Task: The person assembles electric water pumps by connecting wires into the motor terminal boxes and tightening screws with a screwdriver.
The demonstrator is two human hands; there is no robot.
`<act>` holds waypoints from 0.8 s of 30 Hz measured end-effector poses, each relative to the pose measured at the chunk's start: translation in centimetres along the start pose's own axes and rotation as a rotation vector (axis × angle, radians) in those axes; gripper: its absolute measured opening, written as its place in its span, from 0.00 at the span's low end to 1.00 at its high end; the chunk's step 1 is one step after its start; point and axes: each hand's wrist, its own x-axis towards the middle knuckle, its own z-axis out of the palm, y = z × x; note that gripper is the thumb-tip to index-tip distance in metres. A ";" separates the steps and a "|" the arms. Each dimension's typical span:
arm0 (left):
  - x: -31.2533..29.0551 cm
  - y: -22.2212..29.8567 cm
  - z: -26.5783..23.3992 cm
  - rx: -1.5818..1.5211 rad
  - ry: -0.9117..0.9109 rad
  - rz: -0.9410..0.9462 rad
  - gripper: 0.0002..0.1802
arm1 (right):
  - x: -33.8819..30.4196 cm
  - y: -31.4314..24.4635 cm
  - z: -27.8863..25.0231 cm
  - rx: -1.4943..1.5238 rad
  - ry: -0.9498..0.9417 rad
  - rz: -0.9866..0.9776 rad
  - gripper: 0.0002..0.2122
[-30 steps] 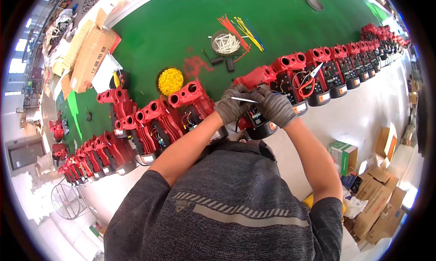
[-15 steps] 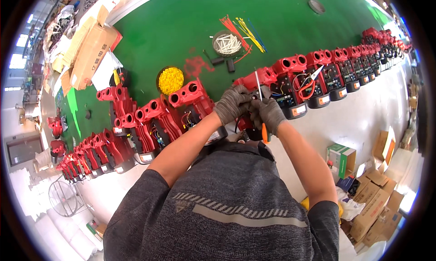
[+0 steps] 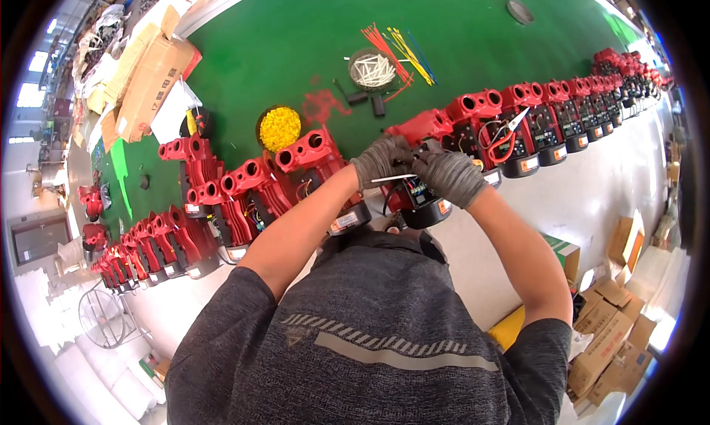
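My left hand (image 3: 381,162), in a dark grey glove, is closed, its fingertips at the middle of a red machine housing (image 3: 420,127) with a black base. What it pinches is hidden. My right hand (image 3: 452,178), gloved alike, is curled beside it, its fingertips meeting the left ones. A thin pale shaft (image 3: 393,178) runs sideways from under the right hand, below the left wrist. It looks like the screwdriver's shaft; the handle is hidden in the right palm. Under the hands, wiring and a circuit board (image 3: 419,194) show in the open black base.
Similar red housings (image 3: 305,151) stand in rows on both sides. Orange-handled scissors (image 3: 506,138) lie on one at right. Beyond are a bowl of yellow connectors (image 3: 279,128), a dish of white tubes (image 3: 372,69), cable ties (image 3: 409,55) and black blocks (image 3: 379,106) on the green tabletop.
The screwdriver has swung from upright, orange handle showing below my right hand, to lying sideways with its handle hidden. My right hand has turned over and its elbow moved outward; the black base is now uncovered.
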 end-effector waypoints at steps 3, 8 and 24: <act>0.2 1.2 -0.5 -0.020 0.002 -0.043 0.15 | 0.5 -1.4 -1.5 0.333 0.047 0.286 0.19; -0.9 0.5 1.2 0.163 0.175 0.008 0.15 | 0.8 -2.0 3.4 1.187 0.125 0.885 0.14; -0.7 -0.1 1.2 0.003 0.130 0.016 0.15 | -0.2 -0.2 0.1 0.014 0.086 0.100 0.12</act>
